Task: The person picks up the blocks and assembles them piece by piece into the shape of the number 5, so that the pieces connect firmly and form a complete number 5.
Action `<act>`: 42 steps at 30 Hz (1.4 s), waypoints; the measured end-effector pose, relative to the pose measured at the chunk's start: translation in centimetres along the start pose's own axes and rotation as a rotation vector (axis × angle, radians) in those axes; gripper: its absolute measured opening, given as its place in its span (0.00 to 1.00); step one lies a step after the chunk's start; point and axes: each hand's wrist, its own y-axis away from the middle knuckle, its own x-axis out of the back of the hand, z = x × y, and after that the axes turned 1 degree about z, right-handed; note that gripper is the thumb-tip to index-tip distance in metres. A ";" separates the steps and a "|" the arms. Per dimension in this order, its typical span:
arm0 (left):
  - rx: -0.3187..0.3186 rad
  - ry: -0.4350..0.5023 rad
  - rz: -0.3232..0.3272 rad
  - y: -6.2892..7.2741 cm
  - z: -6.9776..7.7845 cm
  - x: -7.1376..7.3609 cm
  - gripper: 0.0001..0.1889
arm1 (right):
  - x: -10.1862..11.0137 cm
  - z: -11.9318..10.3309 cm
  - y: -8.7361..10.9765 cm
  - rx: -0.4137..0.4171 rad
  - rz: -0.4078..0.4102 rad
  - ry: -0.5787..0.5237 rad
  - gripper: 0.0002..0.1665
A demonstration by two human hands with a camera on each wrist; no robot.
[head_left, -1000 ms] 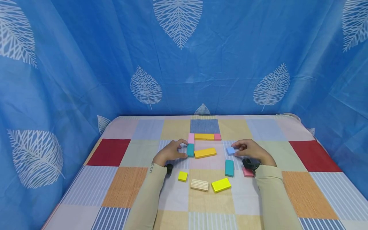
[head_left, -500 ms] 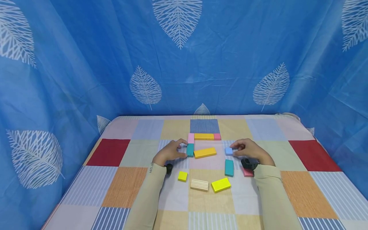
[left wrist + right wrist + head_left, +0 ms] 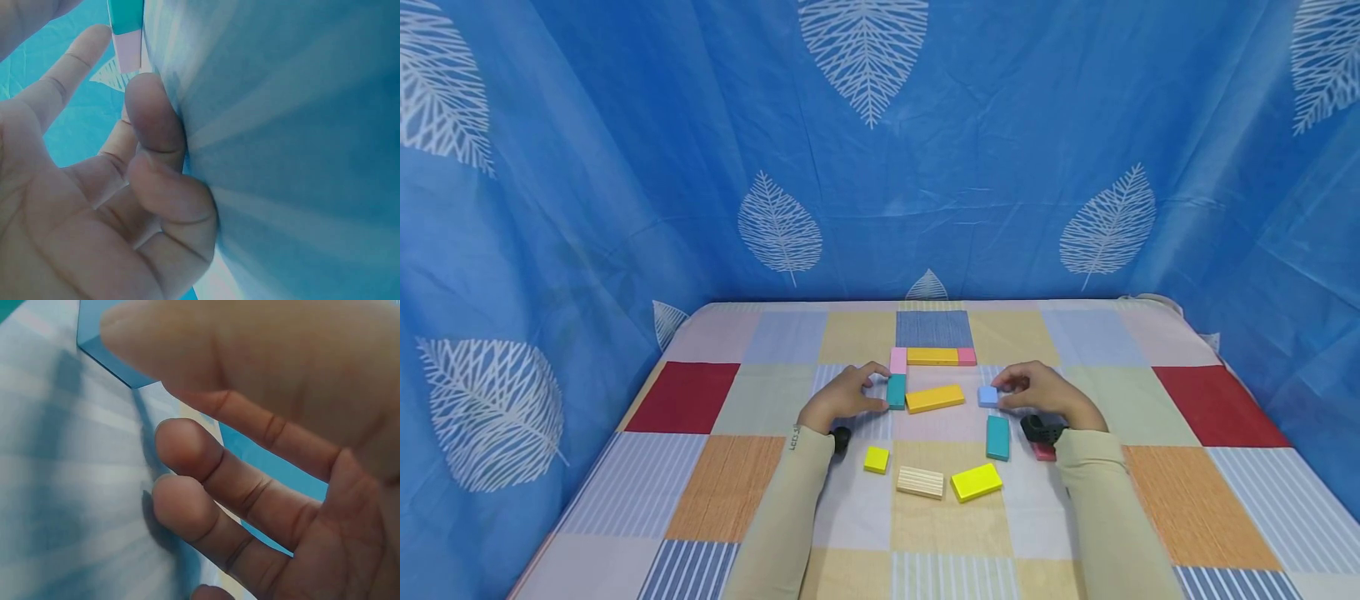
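Note:
In the head view, my left hand (image 3: pixel 844 395) has thumb and index finger at the near and far ends of a teal block (image 3: pixel 897 392). That block butts against a light pink block (image 3: pixel 898 361); both also show in the left wrist view, where the other fingers curl close over the cloth. My right hand (image 3: pixel 1047 393) pinches a small blue block (image 3: pixel 988 397) between thumb and index finger. In the right wrist view the thumb covers part of the blue block (image 3: pixel 100 356). Between the hands lies an orange block (image 3: pixel 936 399), slightly slanted.
Behind, a long orange block (image 3: pixel 932 357) and a small pink block (image 3: pixel 967 357) extend a row from the light pink one. Nearer lie a second teal block (image 3: pixel 997 438), a yellow block (image 3: pixel 977 483), a ridged wooden block (image 3: pixel 921 482), a yellow square (image 3: pixel 876 460) and a red-pink block (image 3: pixel 1043 452).
My right hand has slid the blue block left, toward the slanted orange block. The left hand has stayed at the teal block.

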 end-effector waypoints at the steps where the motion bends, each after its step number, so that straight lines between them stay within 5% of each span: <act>1: 0.002 0.000 0.000 0.0 0.0 0.0 0.28 | -0.1 -0.1 0.0 0.000 0.000 0.002 0.15; 42: 0.027 -0.001 0.009 -0.2 0.1 -0.2 0.28 | -1.1 -0.9 -0.9 0.066 -0.039 -0.026 0.13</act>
